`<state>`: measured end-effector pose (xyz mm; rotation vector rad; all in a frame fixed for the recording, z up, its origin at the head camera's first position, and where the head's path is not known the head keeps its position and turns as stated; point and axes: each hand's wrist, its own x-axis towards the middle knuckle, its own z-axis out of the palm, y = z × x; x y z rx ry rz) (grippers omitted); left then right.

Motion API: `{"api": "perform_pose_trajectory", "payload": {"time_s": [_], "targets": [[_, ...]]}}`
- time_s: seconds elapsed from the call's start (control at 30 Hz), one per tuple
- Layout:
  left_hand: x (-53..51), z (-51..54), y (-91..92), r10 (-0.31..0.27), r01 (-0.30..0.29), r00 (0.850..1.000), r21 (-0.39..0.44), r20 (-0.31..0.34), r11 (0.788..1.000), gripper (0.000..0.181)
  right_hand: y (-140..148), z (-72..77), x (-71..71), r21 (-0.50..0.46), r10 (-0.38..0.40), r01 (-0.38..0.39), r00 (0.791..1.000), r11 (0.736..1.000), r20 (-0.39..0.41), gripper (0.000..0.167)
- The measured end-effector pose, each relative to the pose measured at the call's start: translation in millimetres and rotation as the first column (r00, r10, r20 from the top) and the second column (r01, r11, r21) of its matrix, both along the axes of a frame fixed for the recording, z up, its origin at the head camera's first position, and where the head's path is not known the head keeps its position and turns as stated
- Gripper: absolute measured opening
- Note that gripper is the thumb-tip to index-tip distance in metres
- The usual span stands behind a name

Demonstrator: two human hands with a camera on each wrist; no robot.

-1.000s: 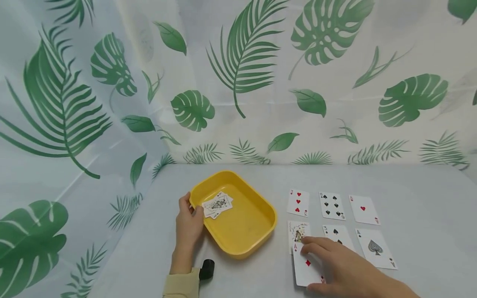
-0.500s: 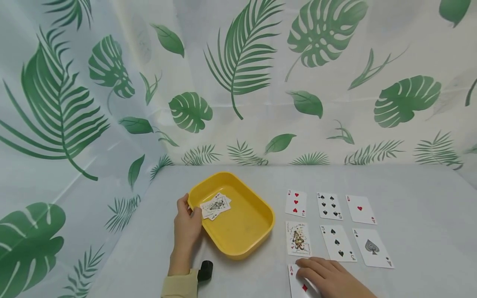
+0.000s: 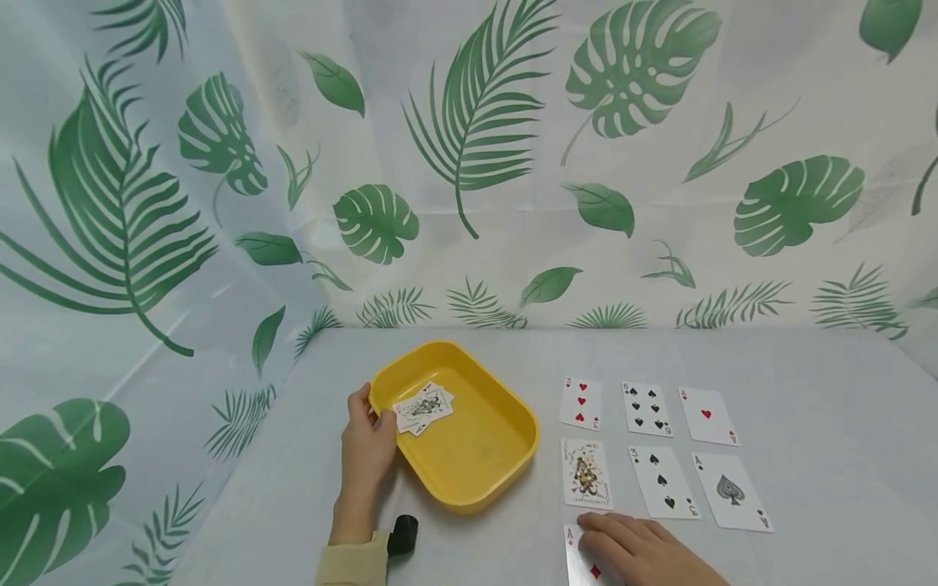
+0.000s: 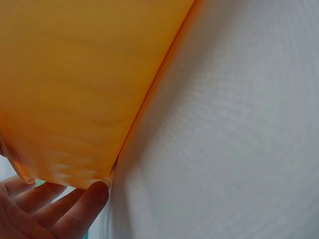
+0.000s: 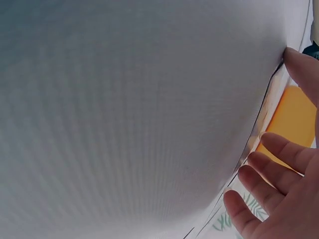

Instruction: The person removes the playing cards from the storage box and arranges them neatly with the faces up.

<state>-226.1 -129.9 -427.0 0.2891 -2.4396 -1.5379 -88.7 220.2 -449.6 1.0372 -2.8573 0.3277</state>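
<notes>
My left hand (image 3: 369,452) grips the left rim of a yellow plastic tray (image 3: 506,407), its thumb over the edge. In the left wrist view the fingers (image 4: 82,211) lie against the tray's outer wall (image 4: 94,89). Inside the tray are a few overlapping playing cards, a joker (image 3: 425,407) on top. At the table's near edge my right hand (image 3: 645,549) rests on the ace of diamonds (image 3: 579,561), partly covering it. The right wrist view has its fingers (image 5: 279,172) spread and fairly straight, low at the table surface.
Face-up cards lie in two rows right of the tray: three of hearts (image 3: 581,403), six of spades (image 3: 647,408), ace of hearts (image 3: 708,416); nearer, another joker (image 3: 586,473), three of spades (image 3: 663,482), ace of spades (image 3: 731,490). A leaf-print curtain (image 3: 498,244) stands behind.
My right hand has drawn the ace of diamonds toward me, off the joker it overlapped, and has moved little since half a second ago. My left hand and the tray stay put.
</notes>
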Motion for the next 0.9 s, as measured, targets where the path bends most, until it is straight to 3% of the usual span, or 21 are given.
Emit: {"api": "perform_pose_trajectory", "payload": {"time_s": [0.1,0.23,0.33,0.6,0.9], "targets": [[-0.3,-0.4,-0.3,-0.001,0.001,1.000,0.003,0.000,1.000,0.058,0.4,-0.6,0.3,-0.020,0.014,-0.016,0.997,1.000,-0.077,0.060],[0.1,-0.9,0.5,0.002,-0.002,1.000,0.002,-0.012,1.000,0.057,4.3,8.9,-3.4,-0.038,-0.010,0.007,0.998,0.999,-0.064,0.071],[0.7,-0.4,1.7,0.005,-0.005,1.000,-0.001,-0.015,1.000,0.057,10.3,22.9,-8.4,-0.062,-0.057,0.053,0.997,0.997,-0.058,0.076],[0.3,1.0,1.5,0.001,-0.001,1.000,-0.009,-0.021,1.000,0.056,14.5,68.7,-30.8,-0.220,-0.193,0.153,0.966,0.963,-0.170,0.068],[-0.6,0.1,1.2,0.010,-0.010,1.000,0.000,-0.014,1.000,0.056,-4.3,101.4,-59.2,-0.292,-0.275,0.260,0.961,0.920,-0.011,0.067]]}}
